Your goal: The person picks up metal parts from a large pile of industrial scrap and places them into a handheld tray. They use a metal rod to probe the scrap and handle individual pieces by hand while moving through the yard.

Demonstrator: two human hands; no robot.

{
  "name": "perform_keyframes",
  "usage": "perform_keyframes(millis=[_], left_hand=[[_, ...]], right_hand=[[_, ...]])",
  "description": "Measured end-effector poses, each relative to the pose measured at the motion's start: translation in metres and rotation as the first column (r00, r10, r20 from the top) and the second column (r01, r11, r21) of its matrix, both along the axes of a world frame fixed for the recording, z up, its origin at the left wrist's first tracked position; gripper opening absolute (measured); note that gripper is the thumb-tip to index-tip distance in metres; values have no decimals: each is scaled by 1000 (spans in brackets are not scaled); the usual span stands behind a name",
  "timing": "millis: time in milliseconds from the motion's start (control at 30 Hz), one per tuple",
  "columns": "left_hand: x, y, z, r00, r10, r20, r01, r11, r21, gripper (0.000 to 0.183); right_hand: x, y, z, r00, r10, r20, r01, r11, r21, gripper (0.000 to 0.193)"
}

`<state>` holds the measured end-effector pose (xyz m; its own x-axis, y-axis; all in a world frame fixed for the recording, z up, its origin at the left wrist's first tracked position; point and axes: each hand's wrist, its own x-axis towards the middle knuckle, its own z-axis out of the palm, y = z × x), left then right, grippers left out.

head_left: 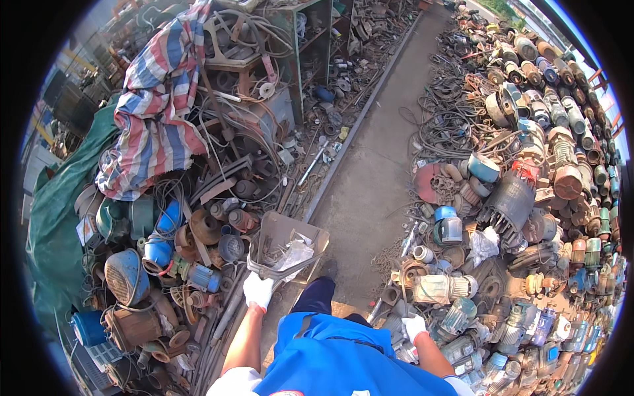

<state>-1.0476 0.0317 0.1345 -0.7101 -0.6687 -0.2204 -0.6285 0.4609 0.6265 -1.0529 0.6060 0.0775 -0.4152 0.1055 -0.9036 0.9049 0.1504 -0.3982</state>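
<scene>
My left hand (257, 290), in a white glove, is closed at the near edge of a worn, open grey-brown bin (288, 226), which hangs in front of my left leg. Dark, curved rim pieces show beside the glove. Inside the bin lie crumpled clear plastic (296, 253) and some dark scraps. My right hand (414, 327), also in a white glove, is low at my right side with its fingers curled. What it holds, if anything, cannot be made out. A pale green-grey electric motor (444, 288) lies just beyond it in the right-hand heap.
A concrete path (366, 158) runs ahead between scrap heaps, with a raised curb (353, 135) on its left. Old motors, including a blue one (127, 277), fill the left heap below a striped tarp (162, 105). Tangled cables (442, 125) spill toward the path from the right.
</scene>
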Motion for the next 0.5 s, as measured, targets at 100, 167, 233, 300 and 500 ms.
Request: perform_keyframes(millis=[100,167,233,300,500], left_hand=[[-100,12,14,999,-49,20,48,998,41,41],[-162,20,26,995,-70,72,69,997,22,41],[-218,25,26,990,-122,64,122,993,10,41],[-277,33,32,990,-132,55,130,991,39,43],[-425,65,18,993,-120,-19,120,993,13,39]], right_hand=[[-45,-2,25,989,-150,-2,149,981,125,47],[-67,5,33,988,-156,11,153,981,120,47],[-90,6,35,981,-193,2,189,960,209,45],[-117,23,14,982,-184,49,171,965,197,41],[-255,115,-81,925,304,229,-327,943,68,29]])
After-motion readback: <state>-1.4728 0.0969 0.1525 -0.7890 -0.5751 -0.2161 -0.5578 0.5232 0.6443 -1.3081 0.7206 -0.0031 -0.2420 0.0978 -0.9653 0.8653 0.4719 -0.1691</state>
